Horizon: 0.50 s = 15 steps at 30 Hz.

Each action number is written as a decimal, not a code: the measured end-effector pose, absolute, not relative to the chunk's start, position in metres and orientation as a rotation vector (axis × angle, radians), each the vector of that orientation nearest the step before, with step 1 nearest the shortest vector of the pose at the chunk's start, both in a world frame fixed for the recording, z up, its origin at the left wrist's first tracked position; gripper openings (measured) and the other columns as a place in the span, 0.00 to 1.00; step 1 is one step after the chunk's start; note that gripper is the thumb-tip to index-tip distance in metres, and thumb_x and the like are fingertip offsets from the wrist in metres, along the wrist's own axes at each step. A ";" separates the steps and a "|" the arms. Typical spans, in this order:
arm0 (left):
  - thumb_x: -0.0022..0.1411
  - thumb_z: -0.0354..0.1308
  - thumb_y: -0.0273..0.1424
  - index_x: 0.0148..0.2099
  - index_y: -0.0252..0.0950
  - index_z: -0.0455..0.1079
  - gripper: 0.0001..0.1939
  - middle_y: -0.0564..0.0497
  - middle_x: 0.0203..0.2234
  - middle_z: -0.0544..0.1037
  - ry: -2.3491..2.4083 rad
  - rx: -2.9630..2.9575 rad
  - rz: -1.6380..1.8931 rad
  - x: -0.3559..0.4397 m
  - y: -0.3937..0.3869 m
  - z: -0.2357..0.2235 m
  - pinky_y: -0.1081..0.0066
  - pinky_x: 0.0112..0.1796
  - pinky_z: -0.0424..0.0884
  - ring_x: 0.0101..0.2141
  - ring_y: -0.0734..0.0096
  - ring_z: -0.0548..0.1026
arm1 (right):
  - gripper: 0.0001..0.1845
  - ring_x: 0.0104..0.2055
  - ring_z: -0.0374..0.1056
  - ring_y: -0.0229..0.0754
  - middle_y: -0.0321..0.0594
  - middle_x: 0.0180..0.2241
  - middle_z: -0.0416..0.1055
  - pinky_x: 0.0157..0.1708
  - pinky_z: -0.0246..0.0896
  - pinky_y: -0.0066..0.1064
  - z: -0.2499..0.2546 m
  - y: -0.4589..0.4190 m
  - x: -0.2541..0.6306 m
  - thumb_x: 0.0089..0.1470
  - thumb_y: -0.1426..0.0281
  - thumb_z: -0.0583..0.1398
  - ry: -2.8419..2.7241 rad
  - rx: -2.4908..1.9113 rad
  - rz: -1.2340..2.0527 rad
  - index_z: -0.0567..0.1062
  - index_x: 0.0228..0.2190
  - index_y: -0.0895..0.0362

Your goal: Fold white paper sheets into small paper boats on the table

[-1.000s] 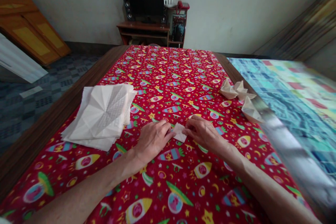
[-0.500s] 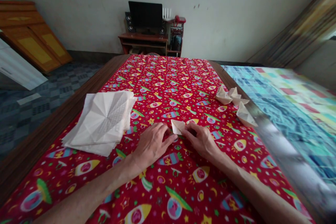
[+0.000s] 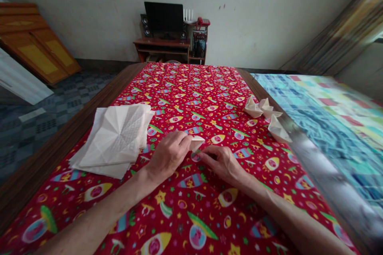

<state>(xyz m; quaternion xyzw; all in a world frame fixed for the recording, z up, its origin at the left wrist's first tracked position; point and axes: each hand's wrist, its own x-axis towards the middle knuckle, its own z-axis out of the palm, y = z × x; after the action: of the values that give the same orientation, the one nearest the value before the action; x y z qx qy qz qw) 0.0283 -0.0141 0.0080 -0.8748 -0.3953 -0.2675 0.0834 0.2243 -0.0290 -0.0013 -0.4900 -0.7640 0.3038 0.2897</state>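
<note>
Over red cloth (image 3: pixel 179 223), folded paper (image 3: pixel 196 142) pinched in left hand (image 3: pixel 171 152), right hand (image 3: pixel 222 162) just beside, grip unclear

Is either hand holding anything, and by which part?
The left hand holds the small folded paper by its left end; the right hand appears to hold nothing.

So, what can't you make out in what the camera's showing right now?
- Head view: the near-hand end of the small folded paper, hidden by the fingers of the left hand.
- Head view: most of the lower sheets in the paper stack, covered by the top one.
- Head view: the keys on the red telephone, too small to read.
- Head view: the rest of the wooden cabinet, cut off by the left edge.
</note>
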 end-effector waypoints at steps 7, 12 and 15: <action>0.68 0.47 0.27 0.36 0.33 0.68 0.09 0.48 0.31 0.71 -1.097 -2.692 -0.585 0.033 -0.023 0.010 0.66 0.36 0.67 0.35 0.64 0.69 | 0.07 0.36 0.66 0.41 0.41 0.35 0.72 0.36 0.61 0.30 -0.008 -0.024 0.233 0.58 0.67 0.58 -2.083 -1.181 0.363 0.73 0.37 0.55; 0.67 0.49 0.27 0.38 0.34 0.68 0.07 0.49 0.32 0.72 -1.182 -2.795 -0.662 0.032 -0.020 -0.002 0.65 0.39 0.67 0.37 0.65 0.69 | 0.10 0.36 0.63 0.40 0.41 0.33 0.69 0.34 0.58 0.29 -0.016 -0.021 0.235 0.61 0.72 0.53 -2.352 -1.108 0.160 0.74 0.35 0.56; 0.67 0.50 0.26 0.39 0.34 0.68 0.06 0.49 0.33 0.73 -1.215 -2.837 -0.727 0.027 -0.016 -0.009 0.66 0.40 0.68 0.38 0.66 0.69 | 0.11 0.35 0.62 0.40 0.42 0.32 0.69 0.34 0.57 0.29 -0.016 -0.022 0.235 0.61 0.73 0.52 -2.409 -1.099 0.104 0.74 0.34 0.57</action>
<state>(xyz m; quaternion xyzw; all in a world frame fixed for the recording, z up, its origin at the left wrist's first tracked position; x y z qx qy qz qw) 0.0269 -0.0164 -0.0087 -0.8947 -0.3830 -0.2292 -0.0145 0.2354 -0.0216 -0.0163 -0.4022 -0.8818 0.0380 0.2434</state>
